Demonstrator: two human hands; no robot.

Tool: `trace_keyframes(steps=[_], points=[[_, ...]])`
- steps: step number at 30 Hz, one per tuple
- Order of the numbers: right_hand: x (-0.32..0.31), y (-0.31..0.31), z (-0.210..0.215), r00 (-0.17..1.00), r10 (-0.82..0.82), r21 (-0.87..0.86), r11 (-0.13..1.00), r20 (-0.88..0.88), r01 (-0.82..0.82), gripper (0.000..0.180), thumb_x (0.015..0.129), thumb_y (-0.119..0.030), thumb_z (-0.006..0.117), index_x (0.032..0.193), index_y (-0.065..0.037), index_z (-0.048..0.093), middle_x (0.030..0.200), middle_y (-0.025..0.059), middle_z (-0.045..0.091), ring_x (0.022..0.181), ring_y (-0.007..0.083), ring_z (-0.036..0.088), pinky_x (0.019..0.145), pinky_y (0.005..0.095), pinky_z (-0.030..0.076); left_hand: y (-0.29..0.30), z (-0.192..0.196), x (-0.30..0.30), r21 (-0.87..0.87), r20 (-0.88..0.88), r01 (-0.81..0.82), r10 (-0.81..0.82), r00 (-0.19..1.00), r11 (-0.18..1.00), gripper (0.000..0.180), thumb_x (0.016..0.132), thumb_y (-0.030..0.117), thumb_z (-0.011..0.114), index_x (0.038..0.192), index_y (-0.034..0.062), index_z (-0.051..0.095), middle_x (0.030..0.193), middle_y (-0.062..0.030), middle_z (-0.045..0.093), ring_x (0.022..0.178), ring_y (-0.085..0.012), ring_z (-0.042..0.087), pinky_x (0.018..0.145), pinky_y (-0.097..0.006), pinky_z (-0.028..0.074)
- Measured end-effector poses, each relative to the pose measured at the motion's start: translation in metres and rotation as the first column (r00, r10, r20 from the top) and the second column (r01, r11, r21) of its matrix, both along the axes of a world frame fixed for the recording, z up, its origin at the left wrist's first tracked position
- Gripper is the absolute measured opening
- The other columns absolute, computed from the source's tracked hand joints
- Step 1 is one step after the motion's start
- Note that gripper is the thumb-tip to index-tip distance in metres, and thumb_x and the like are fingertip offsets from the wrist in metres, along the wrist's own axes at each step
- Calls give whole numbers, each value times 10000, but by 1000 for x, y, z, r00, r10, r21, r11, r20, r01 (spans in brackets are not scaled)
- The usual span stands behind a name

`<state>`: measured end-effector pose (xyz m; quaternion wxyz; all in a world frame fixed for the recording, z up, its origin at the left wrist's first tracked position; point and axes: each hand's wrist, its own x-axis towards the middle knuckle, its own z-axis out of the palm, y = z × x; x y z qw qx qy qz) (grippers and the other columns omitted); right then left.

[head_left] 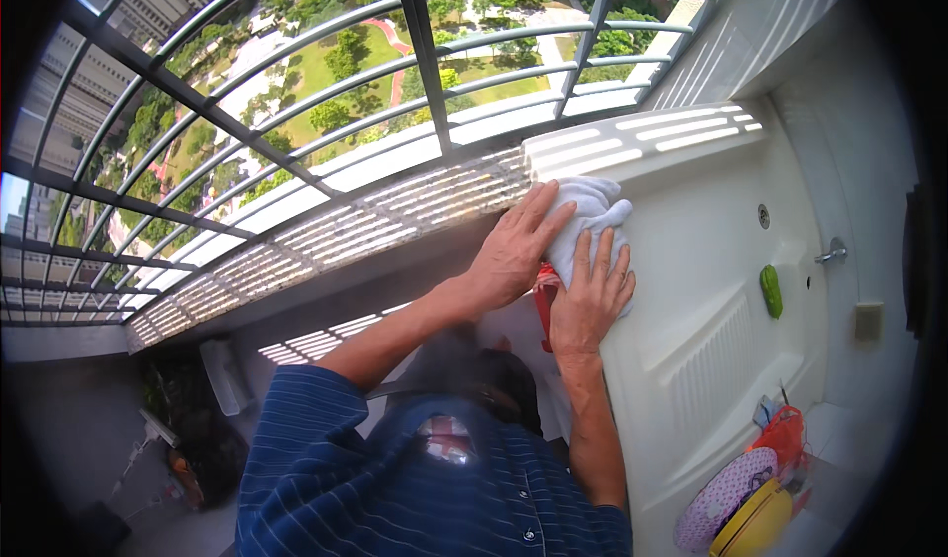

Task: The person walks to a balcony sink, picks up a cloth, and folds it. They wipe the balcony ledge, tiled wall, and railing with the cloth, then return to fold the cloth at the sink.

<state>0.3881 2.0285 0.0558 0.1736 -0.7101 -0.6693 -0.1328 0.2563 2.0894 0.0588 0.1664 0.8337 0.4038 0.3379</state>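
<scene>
A bunched white cloth lies at the near left corner of the white sink, partly on its rim. My left hand rests on the cloth's left side, fingers stretched out along its edge. Beside it, my right hand lies flat on the lower part of the cloth with the fingers spread. Just below the cloth, between my hands, a red object shows in part; its kind is hidden.
Metal window bars rise beyond the striped sunlit ledge. In the sink are a ribbed washboard area and a green, elongated object. A metal tap, a red bag and a yellow item stand at right.
</scene>
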Motion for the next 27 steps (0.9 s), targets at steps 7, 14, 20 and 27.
trace_keyframes(steps=[7,14,20,27], points=[[22,-40,16,964,226,-79,968,-140,-239,519,781,5,528,1298,-40,541,1416,183,447,1304,462,377,1053,591,303,-58,-3,21,-847,520,357,754,401,394,796,899,450,631,1440,-14,276,1401,-169,422,1269,-251,453,982,-427,448],[30,-82,54,927,259,-216,922,-272,-322,510,796,25,566,1304,-5,531,1411,201,450,1301,442,391,1060,547,306,-82,-2,35,-618,622,766,707,337,179,651,871,340,701,1367,22,424,1289,-128,550,1183,-248,540,1022,-394,437],[39,-118,66,904,330,-268,877,-270,-400,419,817,-7,512,1230,40,565,1353,253,484,1241,503,425,1001,570,350,-116,2,26,-699,567,700,708,421,144,551,891,203,665,1363,30,441,1278,-121,560,1151,-228,559,976,-385,480],[39,-130,74,847,441,-309,795,-296,-522,408,814,-27,506,1211,48,570,1308,260,513,1197,508,461,960,583,378,-148,9,15,-654,534,749,767,356,108,588,887,247,676,1361,4,428,1306,-130,542,1196,-241,540,1023,-385,441]])
